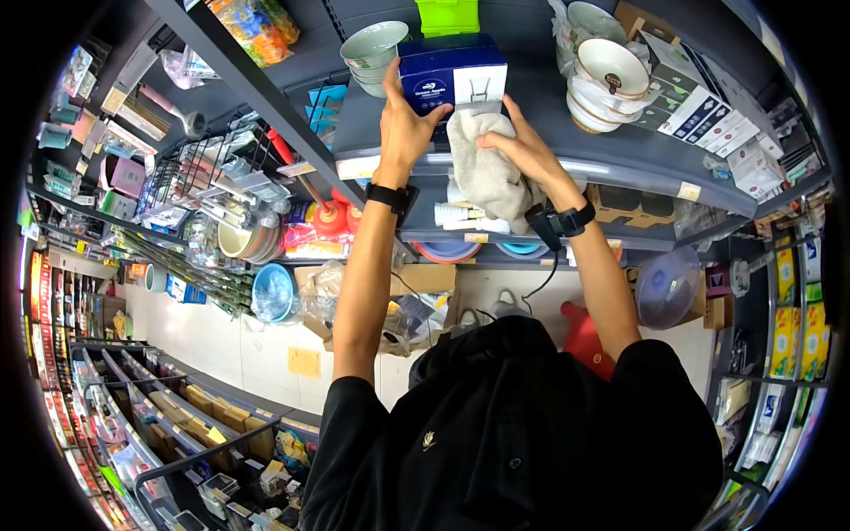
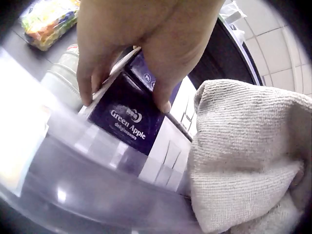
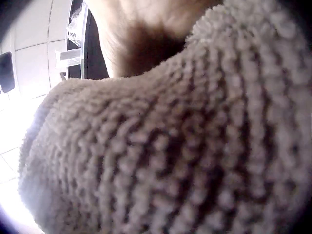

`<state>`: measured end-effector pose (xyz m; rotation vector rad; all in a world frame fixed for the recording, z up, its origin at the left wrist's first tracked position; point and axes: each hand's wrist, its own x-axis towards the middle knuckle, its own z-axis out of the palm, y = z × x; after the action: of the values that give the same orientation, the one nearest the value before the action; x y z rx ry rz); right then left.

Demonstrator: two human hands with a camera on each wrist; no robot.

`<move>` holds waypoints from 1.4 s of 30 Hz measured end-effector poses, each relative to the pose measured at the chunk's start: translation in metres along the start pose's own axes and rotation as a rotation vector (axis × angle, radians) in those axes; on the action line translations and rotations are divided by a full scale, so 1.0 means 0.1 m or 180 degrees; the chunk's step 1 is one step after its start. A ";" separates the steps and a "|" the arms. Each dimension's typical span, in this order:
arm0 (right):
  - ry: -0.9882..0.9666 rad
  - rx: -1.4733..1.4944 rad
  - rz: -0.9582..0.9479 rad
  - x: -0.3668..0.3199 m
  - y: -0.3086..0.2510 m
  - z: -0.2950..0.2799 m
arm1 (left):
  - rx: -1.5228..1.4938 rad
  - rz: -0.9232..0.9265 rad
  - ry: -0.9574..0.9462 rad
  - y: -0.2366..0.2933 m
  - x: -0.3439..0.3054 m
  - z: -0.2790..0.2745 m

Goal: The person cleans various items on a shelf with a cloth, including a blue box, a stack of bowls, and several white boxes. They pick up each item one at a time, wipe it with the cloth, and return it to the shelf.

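Observation:
A dark blue and white glassware box (image 1: 452, 73) marked "Green Apple" is at the front of the grey shelf in the head view. My left hand (image 1: 406, 124) grips its left end, thumb on the front face. The left wrist view shows the same hand (image 2: 141, 44) spread over the box (image 2: 127, 114), fingers on one side and thumb on the other. A ribbed beige cloth (image 1: 485, 164) hangs from my right hand (image 1: 529, 152), pinched under the thumb, with the fingers reaching to the box's right end. Cloth (image 3: 161, 161) fills most of the right wrist view, hiding the fingers.
Stacked pale green bowls (image 1: 374, 49) stand left of the box, and a bright green container (image 1: 448, 16) sits behind it. White bowls (image 1: 611, 75) in plastic wrap are to the right. A clear plastic strip (image 1: 637, 181) edges the shelf. Below are colored basins (image 1: 447, 251) and a red stool (image 1: 584, 341).

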<state>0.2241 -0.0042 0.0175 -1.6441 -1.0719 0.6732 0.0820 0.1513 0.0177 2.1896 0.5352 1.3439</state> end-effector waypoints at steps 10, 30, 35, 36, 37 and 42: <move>-0.0324 0.1103 0.0071 -0.19 -0.17 -0.05 | -0.0567 -0.1330 -0.0351 0.01 -0.17 0.02; 0.0830 0.1178 0.0510 0.37 0.15 -0.50 | 0.0079 -0.0639 -0.1109 -0.27 0.52 1.09; 0.0639 0.1350 0.0178 0.30 0.23 -0.53 | 0.0232 -0.0579 -0.1216 -0.18 0.55 0.98; 0.0428 0.1449 0.0251 0.26 0.22 -0.53 | 0.0227 -0.0568 -0.1216 -0.20 0.56 0.99; 0.0220 0.1467 0.0284 0.21 0.15 -0.55 | 0.0246 -0.0537 -0.1253 -0.22 0.60 1.00; 0.0417 0.1263 0.0447 0.30 0.20 -0.55 | -0.0007 -0.0111 -0.1098 -0.29 0.61 1.12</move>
<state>0.2896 -0.0035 0.0190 -1.4026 -0.6810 0.8012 0.2072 0.1852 0.0000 2.3302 0.4358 0.9177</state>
